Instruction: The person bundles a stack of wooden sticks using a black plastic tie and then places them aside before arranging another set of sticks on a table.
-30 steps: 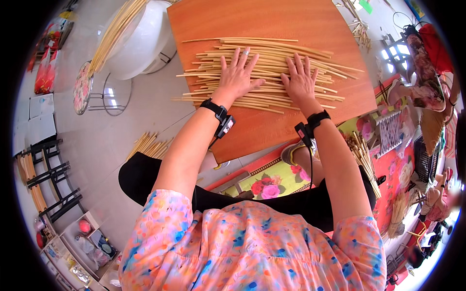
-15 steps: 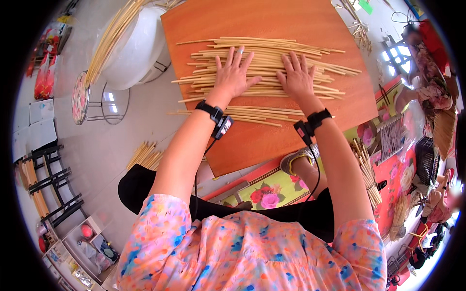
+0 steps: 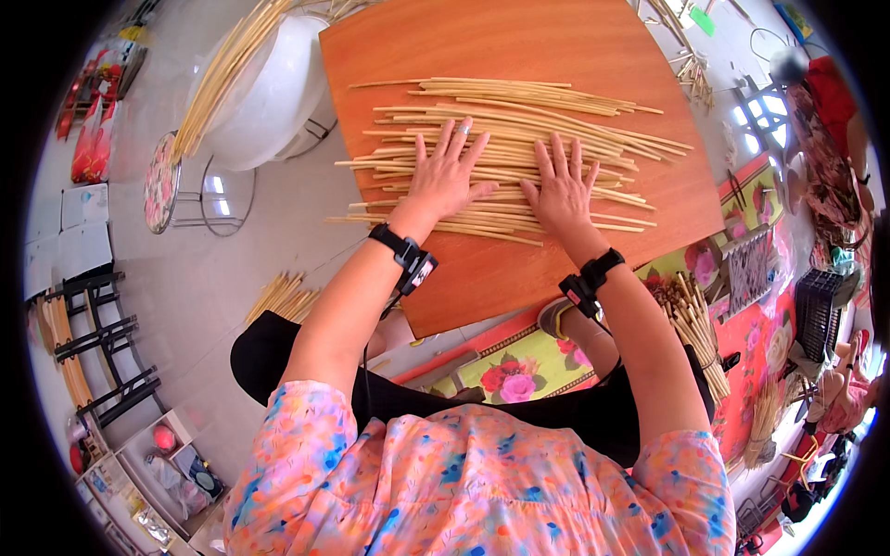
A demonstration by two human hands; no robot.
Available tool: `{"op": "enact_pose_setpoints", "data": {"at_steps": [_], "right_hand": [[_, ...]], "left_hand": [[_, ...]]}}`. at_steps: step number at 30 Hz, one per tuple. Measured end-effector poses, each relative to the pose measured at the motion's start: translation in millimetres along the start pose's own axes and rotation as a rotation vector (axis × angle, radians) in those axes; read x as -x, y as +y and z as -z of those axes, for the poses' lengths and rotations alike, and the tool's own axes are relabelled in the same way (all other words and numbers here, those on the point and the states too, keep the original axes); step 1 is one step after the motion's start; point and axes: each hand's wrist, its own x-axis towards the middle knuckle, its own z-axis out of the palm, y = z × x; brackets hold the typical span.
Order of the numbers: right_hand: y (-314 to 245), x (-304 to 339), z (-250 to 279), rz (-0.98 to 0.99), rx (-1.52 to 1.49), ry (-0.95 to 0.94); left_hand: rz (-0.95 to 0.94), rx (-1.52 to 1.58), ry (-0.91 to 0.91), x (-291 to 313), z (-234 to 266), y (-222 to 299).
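Note:
Thin tan sticks, reed-like and roughly parallel, lie spread across the wooden tabletop (image 3: pixel 445 46). My left hand (image 3: pixel 445 181) rests palm down on the left part of these sticks (image 3: pixel 508 139), its fingers spread and a ring on one of them. On the right part lies my right hand (image 3: pixel 563 190), also flat with fingers apart. Both hands press on top of the sticks without gripping any. A few sticks (image 3: pixel 528 82) lie beyond my fingertips, slightly apart from the main spread. Each wrist wears a black strap with a small device.
Left of the table, long sticks (image 3: pixel 222 83) lean over a white tub (image 3: pixel 269 93) beside a round floral stool (image 3: pixel 159 183). More stick bundles stand at the lower left (image 3: pixel 283 298) and right (image 3: pixel 693 324). Another person's arm (image 3: pixel 858 153) shows at the far right.
Both hands have moved toward me, drawing the middle sticks along. The gap between the main spread and the nearest sticks has closed, while a gap has opened farther away.

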Motion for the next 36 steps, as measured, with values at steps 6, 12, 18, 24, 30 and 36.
{"op": "enact_pose_setpoints", "data": {"at_steps": [6, 12, 18, 24, 30, 36], "right_hand": [[12, -31, -7, 0.063, -0.002, 0.039], [16, -16, 5, -0.029, 0.006, 0.042], [10, 24, -2, -0.207, -0.062, 0.125], [-11, 55, 9, -0.394, -0.125, 0.073], [7, 91, 4, -0.489, -0.156, 0.127], [4, 107, 2, -0.487, -0.159, 0.063]], "left_hand": [[0.058, -0.012, -0.044, -27, 4, -10], [0.069, -0.049, 0.059, 15, 23, -26], [0.836, 0.11, 0.242, 87, 12, -78], [1.123, 0.62, 0.404, 126, -42, -160], [1.016, 0.973, 0.552, 121, -32, -92], [0.868, 0.836, 0.448, 119, -53, -59]]}}
